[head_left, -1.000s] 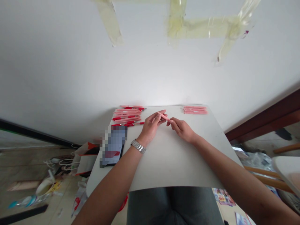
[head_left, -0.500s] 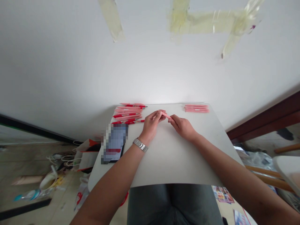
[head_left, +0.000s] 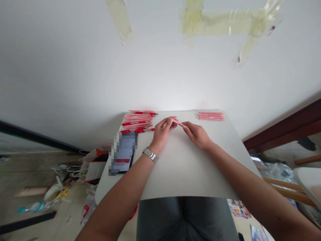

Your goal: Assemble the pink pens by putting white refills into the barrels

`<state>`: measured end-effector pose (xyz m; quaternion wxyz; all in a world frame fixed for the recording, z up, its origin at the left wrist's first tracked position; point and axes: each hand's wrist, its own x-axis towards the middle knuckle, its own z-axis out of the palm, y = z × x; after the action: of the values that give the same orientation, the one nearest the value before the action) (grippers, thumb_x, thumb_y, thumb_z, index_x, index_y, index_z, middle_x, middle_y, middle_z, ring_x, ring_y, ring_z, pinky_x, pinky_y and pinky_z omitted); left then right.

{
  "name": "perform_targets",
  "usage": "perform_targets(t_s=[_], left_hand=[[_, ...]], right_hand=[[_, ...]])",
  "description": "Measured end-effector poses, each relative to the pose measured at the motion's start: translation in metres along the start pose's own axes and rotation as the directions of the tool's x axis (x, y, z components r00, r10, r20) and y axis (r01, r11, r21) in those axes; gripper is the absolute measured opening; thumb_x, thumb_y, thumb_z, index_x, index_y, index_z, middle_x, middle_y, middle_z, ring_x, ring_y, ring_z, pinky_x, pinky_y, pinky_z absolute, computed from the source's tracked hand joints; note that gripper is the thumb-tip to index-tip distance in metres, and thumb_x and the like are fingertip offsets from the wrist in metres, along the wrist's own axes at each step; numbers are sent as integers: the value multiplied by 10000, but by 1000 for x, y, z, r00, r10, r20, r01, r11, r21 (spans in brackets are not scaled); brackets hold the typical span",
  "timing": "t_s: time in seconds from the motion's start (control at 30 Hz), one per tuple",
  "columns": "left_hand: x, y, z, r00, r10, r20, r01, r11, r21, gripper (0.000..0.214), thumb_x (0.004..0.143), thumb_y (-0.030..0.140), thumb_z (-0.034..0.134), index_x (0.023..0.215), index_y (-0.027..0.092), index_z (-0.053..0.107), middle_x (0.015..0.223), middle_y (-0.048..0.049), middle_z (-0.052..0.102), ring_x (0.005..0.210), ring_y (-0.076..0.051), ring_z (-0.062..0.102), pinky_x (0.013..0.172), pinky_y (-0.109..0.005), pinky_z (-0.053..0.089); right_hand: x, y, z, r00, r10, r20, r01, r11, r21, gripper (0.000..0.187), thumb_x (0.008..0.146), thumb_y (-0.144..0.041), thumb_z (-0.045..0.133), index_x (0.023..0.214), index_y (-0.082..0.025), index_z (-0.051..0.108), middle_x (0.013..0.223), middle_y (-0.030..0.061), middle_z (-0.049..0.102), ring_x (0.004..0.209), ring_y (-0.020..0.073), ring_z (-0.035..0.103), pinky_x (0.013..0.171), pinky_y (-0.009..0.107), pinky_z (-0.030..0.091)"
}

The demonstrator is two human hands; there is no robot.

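Observation:
Both hands meet over the far middle of a white table (head_left: 180, 174). My left hand (head_left: 162, 132), with a metal watch on the wrist, pinches one end of a pink pen (head_left: 178, 123). My right hand (head_left: 197, 134) grips the pen's other end with its fingertips. A heap of pink and red pens (head_left: 137, 121) lies just left of my left hand. A small neat row of pink pens (head_left: 210, 115) sits at the far right corner.
A phone (head_left: 123, 152) lies at the table's left edge. A white wall with tape strips (head_left: 215, 26) stands right behind the table. Bags (head_left: 87, 167) and clutter cover the floor on the left. A wooden chair (head_left: 288, 187) stands on the right.
Both hands stay on the pink pen and have shifted only slightly. My right hand's fingers have moved a little along the pen.

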<state>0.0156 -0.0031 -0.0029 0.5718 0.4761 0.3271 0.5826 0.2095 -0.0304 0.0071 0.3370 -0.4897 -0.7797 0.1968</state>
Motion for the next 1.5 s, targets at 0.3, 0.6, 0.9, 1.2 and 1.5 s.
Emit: perform_targets(t_s=[0.3, 0.6, 0.9, 1.2, 1.5], left_hand=[[-1, 3, -1, 1000, -26, 15, 25, 1000, 9, 376, 916, 539, 741, 1042, 191, 807, 1250, -118, 747, 1121, -214, 716, 1037, -369, 583], [0, 1, -1, 999, -34, 9, 34, 999, -5, 359, 906, 527, 759, 1024, 193, 817, 1209, -105, 760, 1095, -203, 720, 1046, -367, 582], [1, 2, 0, 998, -60, -10, 60, 998, -16, 364, 884, 509, 786, 1018, 173, 817, 1166, -111, 776, 1006, -186, 730, 1023, -381, 587], [0, 1, 0, 998, -56, -18, 55, 998, -15, 364, 878, 516, 790, 1007, 177, 822, 1151, -110, 780, 1019, -201, 735, 1035, -400, 584], [0, 0, -2, 998, -61, 3, 61, 998, -14, 395, 881, 531, 785, 1059, 180, 813, 1113, -109, 788, 1023, -202, 738, 1055, -411, 577]], right_hand=[[2, 9, 3, 998, -13, -61, 16, 999, 36, 417, 1097, -544, 371, 1129, -241, 656, 987, 85, 750, 836, 229, 681, 765, 332, 474], [2, 7, 3, 994, -29, -103, 34, 999, 41, 330, 1087, -494, 454, 1083, -226, 645, 937, 65, 693, 805, 200, 625, 736, 319, 458], [3, 8, 2, 991, -47, -124, 50, 999, 19, 228, 1057, -433, 510, 1054, -233, 619, 961, 74, 669, 796, 203, 605, 726, 330, 475], [1, 6, 3, 992, 32, -119, -26, 998, 49, 233, 991, -448, 585, 1108, -246, 580, 1035, 73, 729, 762, 199, 651, 704, 325, 498], [2, 4, -1, 999, -5, -52, 9, 997, 79, 423, 1106, -511, 352, 1189, -232, 660, 1111, 109, 762, 981, 249, 706, 863, 358, 499]])
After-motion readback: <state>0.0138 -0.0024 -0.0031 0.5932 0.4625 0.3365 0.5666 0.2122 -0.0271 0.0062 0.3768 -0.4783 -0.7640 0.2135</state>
